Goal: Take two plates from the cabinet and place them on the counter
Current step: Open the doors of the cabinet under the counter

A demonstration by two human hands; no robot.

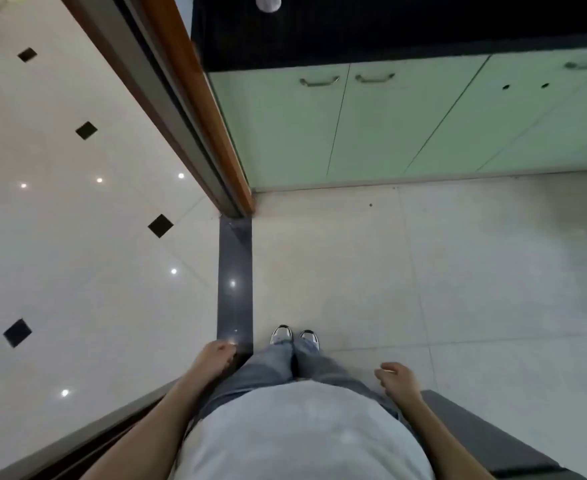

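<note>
- Left hand [217, 355]: hangs by the thigh, fingers loosely curled, nothing in it.
- Right hand [397, 377]: same, half-curled and slack, nothing in it, hanging just off the right hip.
- Shoes [294, 336] sit side by side at the edge of the dark threshold strip [235, 271], which runs from the feet out to the wooden door frame [195, 109]. Person stands in the doorway, facing the kitchen.
- Open floor tile [458, 271] lies between the feet and the units; nothing on it to step round.
- Pale green cabinet doors [371, 126] run along the far side, all shut. Paired bar handles [347, 79] meet at one seam; another handle [585, 64] is further right.
- Dark tabletop [389, 29] runs above the doors. One pale object [268, 3] at the top edge, cut off, can't identify.
- Plates: not in view. Presumably behind one of those doors; which one, can't tell.
- Step in hand, my read: the approach, nothing started yet.
- Doing it well: walk up square to the paired handles and stop short enough that a door can swing clear of the legs.
- Crouch rather than bend, since the doors are low.
- One hand for the handle, the other free for the plates.
- Bare tabletop directly above looks like the obvious drop zone.
</note>
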